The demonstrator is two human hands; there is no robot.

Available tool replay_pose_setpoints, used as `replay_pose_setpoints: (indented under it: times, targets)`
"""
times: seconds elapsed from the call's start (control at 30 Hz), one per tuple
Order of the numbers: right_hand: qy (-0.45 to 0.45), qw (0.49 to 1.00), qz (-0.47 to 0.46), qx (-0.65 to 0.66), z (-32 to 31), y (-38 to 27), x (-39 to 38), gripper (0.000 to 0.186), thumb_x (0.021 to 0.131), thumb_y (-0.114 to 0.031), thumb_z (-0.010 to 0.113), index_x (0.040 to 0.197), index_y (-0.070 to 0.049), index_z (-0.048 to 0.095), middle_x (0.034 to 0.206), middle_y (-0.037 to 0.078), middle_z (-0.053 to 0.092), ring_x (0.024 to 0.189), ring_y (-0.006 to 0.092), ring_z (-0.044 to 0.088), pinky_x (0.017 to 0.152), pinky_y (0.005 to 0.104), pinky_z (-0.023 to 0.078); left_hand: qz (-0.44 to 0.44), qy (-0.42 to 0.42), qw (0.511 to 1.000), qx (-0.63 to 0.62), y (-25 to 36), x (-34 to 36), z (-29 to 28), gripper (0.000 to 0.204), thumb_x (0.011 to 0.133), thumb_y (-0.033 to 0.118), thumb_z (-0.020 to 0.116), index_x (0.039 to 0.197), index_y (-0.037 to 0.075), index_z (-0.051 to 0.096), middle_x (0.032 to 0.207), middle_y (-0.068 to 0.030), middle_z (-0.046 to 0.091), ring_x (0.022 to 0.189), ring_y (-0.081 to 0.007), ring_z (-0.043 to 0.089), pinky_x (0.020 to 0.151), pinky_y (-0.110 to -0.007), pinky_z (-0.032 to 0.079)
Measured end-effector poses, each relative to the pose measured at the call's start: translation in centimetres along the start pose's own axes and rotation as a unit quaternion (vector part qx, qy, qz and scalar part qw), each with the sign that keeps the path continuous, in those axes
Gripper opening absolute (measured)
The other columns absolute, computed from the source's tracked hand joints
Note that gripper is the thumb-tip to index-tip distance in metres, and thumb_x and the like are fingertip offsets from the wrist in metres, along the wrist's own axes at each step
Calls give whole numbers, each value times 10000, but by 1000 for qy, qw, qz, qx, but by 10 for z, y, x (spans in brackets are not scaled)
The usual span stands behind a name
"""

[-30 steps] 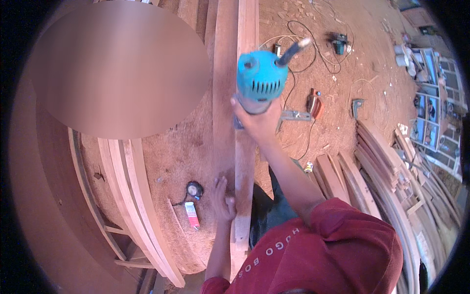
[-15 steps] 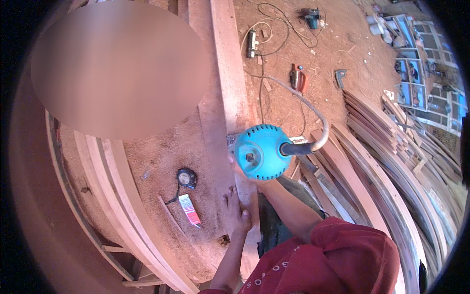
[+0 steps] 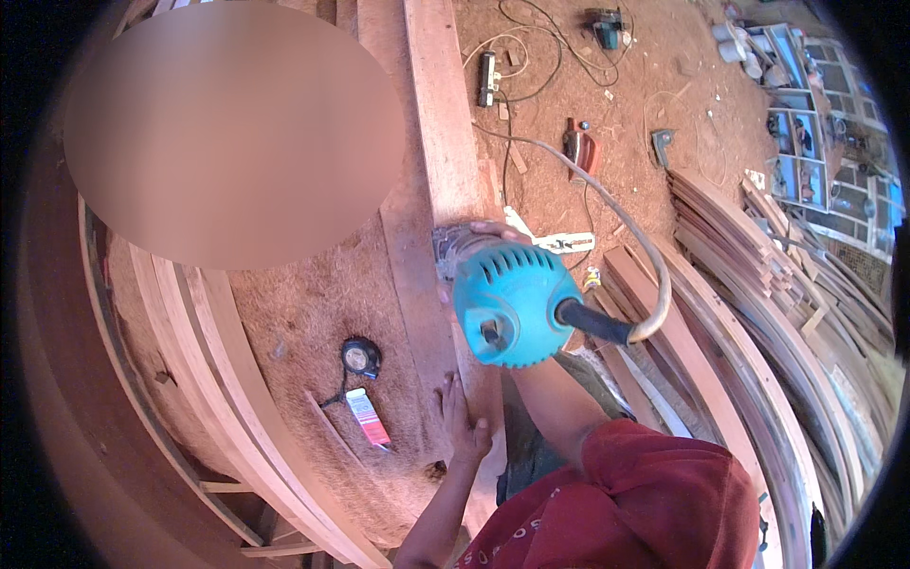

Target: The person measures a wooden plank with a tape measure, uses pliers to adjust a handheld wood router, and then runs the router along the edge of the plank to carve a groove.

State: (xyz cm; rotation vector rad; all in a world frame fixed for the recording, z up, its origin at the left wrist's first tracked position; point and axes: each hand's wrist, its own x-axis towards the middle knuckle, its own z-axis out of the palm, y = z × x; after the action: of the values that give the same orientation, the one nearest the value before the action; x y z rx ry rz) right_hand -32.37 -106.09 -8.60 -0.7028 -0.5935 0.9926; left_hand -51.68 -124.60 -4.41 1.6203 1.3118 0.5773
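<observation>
A teal trim router (image 3: 517, 303) with a grey metal base stands tilted on the edge of a long reddish wooden plank (image 3: 444, 123). My right hand (image 3: 495, 229) is wrapped round its lower body; the fingers show at the far side, and the motor housing hides most of the palm. Close to me, my left hand (image 3: 463, 424) lies on the plank with its fingers stretched out, holding nothing. From the router's top a thick power cord (image 3: 654, 275) loops right and runs away over the ground.
Left of the plank lie a black tape measure (image 3: 360, 357) and a red-and-white packet (image 3: 368, 418) in sawdust. Curved boards (image 3: 218, 379) run along the left. On the right are stacked timber (image 3: 749, 275), a power strip (image 3: 487, 80) and an orange-red tool (image 3: 581, 150). A blurred oval covers the upper left.
The router has tilted, its top coming nearer and to the right, so that its base and my right fingers show. Its cord has swung right. My left hand stays on the plank.
</observation>
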Motion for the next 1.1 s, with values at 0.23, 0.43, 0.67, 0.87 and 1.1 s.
replay_pose_setpoints:
  times: [0.23, 0.43, 0.67, 0.87, 1.1]
  targets:
    - [77, 997, -18, -7, 27, 10, 46, 510, 882, -323, 650, 1305, -72, 514, 1275, 201, 558, 1112, 365, 613, 931, 502, 553, 1, 12, 1000, 6, -2, -1, 4, 823, 998, 561, 350, 1469, -114, 363, 1513, -265, 424, 1459, -414, 329, 1208, -540, 124]
    - [84, 956, -91, -265, 45, -4, 89, 705, 741, -410, 802, 1284, -56, 526, 1215, 158, 610, 1065, 323, 641, 928, 476, 541, 6, 22, 1000, 16, 4, 1, 2, 823, 994, 564, 358, 1467, -109, 365, 1505, -263, 431, 1450, -418, 342, 1203, -553, 132]
    - [88, 863, -210, -451, 43, -9, 156, 990, 508, -472, 940, 1275, -17, 511, 1147, 151, 635, 1011, 305, 661, 875, 446, 537, 10, 18, 999, 30, 1, 0, 3, 828, 986, 575, 376, 1469, -97, 368, 1497, -256, 444, 1446, -409, 350, 1202, -551, 128]
    - [88, 828, -247, -495, 48, -9, 205, 880, 530, -377, 905, 1227, -13, 508, 1030, 143, 668, 912, 306, 686, 803, 428, 551, 19, 22, 999, 24, 0, 0, 3, 819, 978, 559, 406, 1466, -98, 373, 1492, -256, 451, 1448, -401, 352, 1200, -541, 140]
    - [108, 823, -305, -467, 59, -10, 243, 707, 628, -377, 907, 1105, 12, 561, 952, 142, 690, 843, 259, 690, 764, 392, 556, 7, 20, 1000, 19, 1, -2, 3, 797, 971, 522, 426, 1465, -101, 373, 1477, -262, 468, 1433, -407, 379, 1197, -536, 157]
